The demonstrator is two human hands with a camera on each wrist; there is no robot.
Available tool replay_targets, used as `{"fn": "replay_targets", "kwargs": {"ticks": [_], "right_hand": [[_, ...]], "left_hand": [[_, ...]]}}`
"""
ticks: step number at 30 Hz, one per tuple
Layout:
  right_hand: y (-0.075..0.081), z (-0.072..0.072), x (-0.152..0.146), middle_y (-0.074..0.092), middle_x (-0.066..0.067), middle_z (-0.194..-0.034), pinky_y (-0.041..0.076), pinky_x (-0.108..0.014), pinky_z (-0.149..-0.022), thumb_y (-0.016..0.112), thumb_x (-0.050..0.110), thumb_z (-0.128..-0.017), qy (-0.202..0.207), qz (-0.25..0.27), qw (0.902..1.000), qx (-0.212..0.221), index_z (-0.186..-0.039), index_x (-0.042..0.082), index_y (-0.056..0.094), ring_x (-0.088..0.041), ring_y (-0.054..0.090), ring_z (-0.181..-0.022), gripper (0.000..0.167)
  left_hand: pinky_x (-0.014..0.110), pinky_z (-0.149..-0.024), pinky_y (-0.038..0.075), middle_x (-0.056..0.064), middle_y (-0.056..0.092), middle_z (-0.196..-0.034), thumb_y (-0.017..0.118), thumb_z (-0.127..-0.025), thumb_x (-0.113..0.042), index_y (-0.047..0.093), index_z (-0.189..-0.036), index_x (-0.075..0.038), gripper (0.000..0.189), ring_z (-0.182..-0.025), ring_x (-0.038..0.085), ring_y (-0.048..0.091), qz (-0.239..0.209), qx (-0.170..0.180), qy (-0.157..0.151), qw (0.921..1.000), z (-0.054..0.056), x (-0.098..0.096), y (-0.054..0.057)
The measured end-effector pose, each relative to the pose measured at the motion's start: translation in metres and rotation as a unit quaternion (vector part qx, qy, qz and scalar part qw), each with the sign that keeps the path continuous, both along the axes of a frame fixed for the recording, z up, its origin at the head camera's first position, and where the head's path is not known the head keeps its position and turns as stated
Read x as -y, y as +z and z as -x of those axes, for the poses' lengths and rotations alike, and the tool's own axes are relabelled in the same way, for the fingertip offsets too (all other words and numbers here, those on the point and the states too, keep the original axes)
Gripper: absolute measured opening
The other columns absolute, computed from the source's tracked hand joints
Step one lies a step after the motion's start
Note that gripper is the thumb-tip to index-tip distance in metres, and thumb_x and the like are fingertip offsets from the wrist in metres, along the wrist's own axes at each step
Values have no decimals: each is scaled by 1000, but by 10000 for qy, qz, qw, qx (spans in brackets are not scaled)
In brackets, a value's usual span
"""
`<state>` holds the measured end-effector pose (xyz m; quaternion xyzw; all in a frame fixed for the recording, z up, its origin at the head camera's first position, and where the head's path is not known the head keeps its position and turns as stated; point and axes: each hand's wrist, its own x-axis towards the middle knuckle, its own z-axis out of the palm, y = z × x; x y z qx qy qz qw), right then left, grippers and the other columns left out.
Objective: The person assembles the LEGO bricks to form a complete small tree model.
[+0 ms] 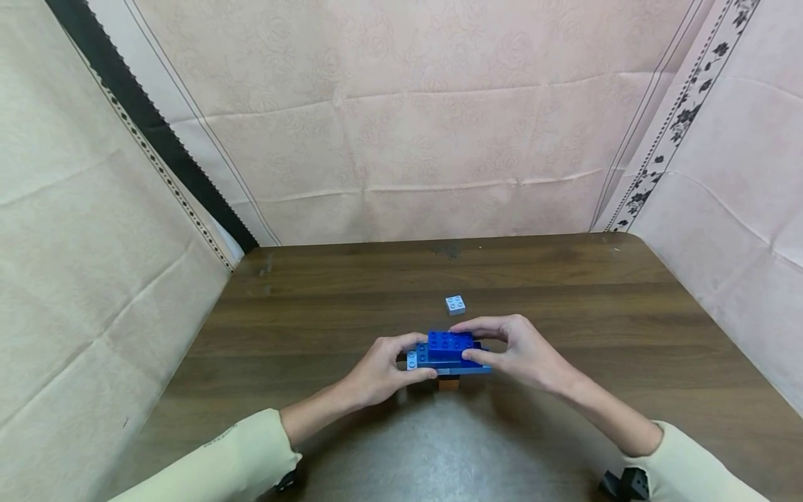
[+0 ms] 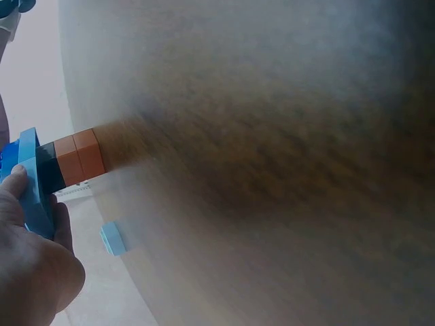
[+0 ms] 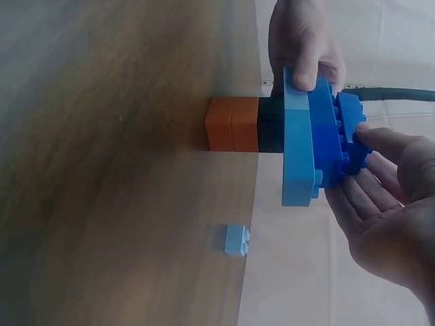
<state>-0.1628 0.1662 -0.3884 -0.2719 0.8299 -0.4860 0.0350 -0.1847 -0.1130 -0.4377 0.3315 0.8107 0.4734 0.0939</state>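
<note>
A stack of toy building bricks stands upright on the table: orange bricks (image 3: 231, 124) at the bottom, a dark brick (image 3: 270, 125) over them, then a wider light-blue layer (image 3: 297, 163) and a blue layer (image 3: 326, 146). On top is a dark-blue brick (image 1: 448, 340), which looks slightly tilted in the right wrist view, with studs showing below it. My left hand (image 1: 384, 369) grips the left end of the light-blue layer between thumb and fingers. My right hand (image 1: 527, 354) pinches the dark-blue brick from the right, thumb at the near side, fingers behind.
A loose light-blue brick (image 1: 455, 305) lies on the wooden table (image 1: 326, 300), just beyond the stack. Pale patterned cloth (image 1: 426, 139) hangs behind the table's far edge and along both sides.
</note>
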Motion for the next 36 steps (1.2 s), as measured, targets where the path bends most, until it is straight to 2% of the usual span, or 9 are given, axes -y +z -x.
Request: {"fn": "replay_targets", "kwargs": {"ticks": [6,19,31,36], "right_hand": [[-3,-2,-1,75,-4,-129,53,-54,-103,79,16,-99,-33,82,10000,45,-132,15,75,-23,70,-121,34],[-8,-5,0,75,-5,-130,57,-41,-101,80,11,-97,-27,194,9998,-55,-133,13,75,-22,71,-120,36],[-18,-6,-1,74,-5,-132,57,-39,-100,79,9,-97,-9,286,9993,-229,-135,10,73,-21,71,-120,38],[-16,-6,-1,73,-6,-132,58,-39,-98,78,12,-98,27,285,9994,-198,-135,13,74,-22,70,-120,37]], "left_hand": [[27,-94,58,6,73,-130,79,-99,-25,64,-142,-9,48,-109,11,71,-3,23,-8,10000,0,0,0],[27,-95,57,5,73,-130,78,-100,-26,64,-141,-11,46,-111,11,71,10,84,-30,10000,-1,1,2],[29,-99,57,3,73,-132,78,-100,-26,65,-141,-12,46,-114,12,70,16,96,-54,9999,-1,1,1],[33,-101,56,3,71,-134,78,-100,-27,62,-144,-15,48,-118,13,69,46,30,-187,9998,0,1,5]]}}
